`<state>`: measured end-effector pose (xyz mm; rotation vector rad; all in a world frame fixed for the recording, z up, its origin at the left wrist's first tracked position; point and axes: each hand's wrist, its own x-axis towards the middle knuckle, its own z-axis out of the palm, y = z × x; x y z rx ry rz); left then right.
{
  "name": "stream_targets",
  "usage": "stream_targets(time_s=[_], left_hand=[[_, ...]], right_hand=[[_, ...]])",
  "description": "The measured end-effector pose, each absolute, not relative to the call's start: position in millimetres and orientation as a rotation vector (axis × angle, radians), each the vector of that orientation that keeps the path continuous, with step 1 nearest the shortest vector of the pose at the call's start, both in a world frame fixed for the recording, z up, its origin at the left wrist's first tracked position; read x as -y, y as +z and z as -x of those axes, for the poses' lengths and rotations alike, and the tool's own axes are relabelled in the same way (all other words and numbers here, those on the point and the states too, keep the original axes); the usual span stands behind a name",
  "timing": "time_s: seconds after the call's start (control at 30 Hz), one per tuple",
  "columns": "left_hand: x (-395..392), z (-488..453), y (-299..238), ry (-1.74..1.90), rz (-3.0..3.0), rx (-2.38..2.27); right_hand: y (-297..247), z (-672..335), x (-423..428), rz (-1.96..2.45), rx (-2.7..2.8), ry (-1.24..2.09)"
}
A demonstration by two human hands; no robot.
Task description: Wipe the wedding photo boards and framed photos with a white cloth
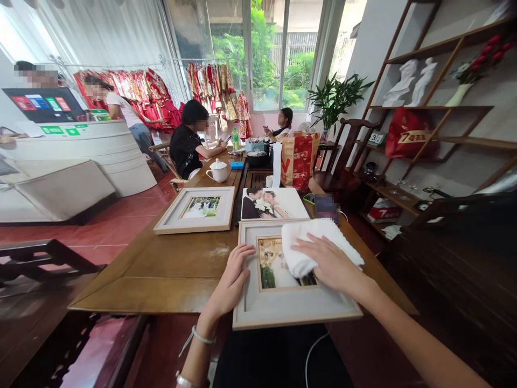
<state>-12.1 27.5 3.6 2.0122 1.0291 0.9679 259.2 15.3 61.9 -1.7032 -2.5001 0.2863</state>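
Note:
A light wood picture frame (247, 310) with a wide pale mat lies in front of me, its lower edge over the table's near edge. My left hand (233, 277) grips its left side, fingers over the rim. A folded white cloth (339, 242) covers the upper right of the frame and part of its photo (274, 264). My right hand (329, 261) holds the cloth against the glass, fingers fairly straight over it. Just beyond lies an unframed wedding print (274, 205). Another similar frame (194, 229) with an outdoor photo lies to the left.
On the wooden table (161, 275) are a white teapot (218, 170), a blue box (237, 165), a dark pot (257, 157), a red paper bag (299, 161) and a phone (309, 199). A person in black (189, 140) sits at the left side. Shelves (440, 108) stand right.

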Motion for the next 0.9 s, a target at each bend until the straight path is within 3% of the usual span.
stream_targets(time_s=[0.2,0.5,0.9], left_hand=[[-28.3,12.2,4.3,0.969,-2.050,-1.014],[-27.6,10.4,4.7,0.966,-2.035,-1.038],[-26.7,9.7,3.0,0.986,-1.947,-1.077]], right_hand=[[56.7,-228.6,-70.9,1.381,2.388,0.222],[56.0,-178.9,-108.6,0.936,2.792,0.290],[66.7,-200.8,-32.5,1.287,2.597,0.375]])
